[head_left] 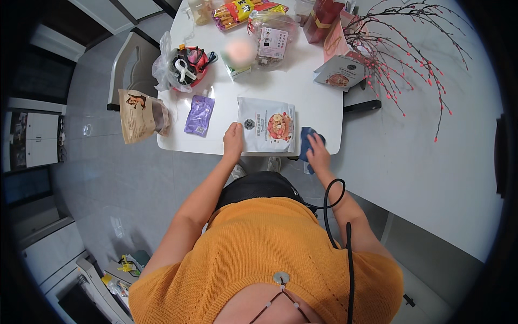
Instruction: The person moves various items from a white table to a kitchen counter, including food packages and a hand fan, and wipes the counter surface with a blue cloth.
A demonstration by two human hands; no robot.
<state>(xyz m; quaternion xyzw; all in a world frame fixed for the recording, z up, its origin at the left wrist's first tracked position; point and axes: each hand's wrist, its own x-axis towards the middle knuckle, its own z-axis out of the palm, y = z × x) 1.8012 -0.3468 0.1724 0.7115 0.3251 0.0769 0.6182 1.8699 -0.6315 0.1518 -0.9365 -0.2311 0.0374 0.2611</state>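
A white food pouch (259, 141) with a picture of a fruit bowl on it lies flat near the front edge of the table. At its left edge, my left hand (233, 141) is closed, with the pouch's side between the fingers. My right hand (318, 152) rests on a dark blue cloth (306, 135) to the right of the pouch, fingers bent over it. Part of the cloth hangs over the table's front edge. Left of the pouch lies a flat purple packet (199, 115).
A brown paper bag (137, 116) leans at the table's left corner. Behind it stands a red basket (200, 75) of small items. Snack packages (237, 13) and a clear bag (270, 46) fill the back. Red-berried branches (410, 59) reach out at right. A black cable (327, 216) hangs by my right arm.
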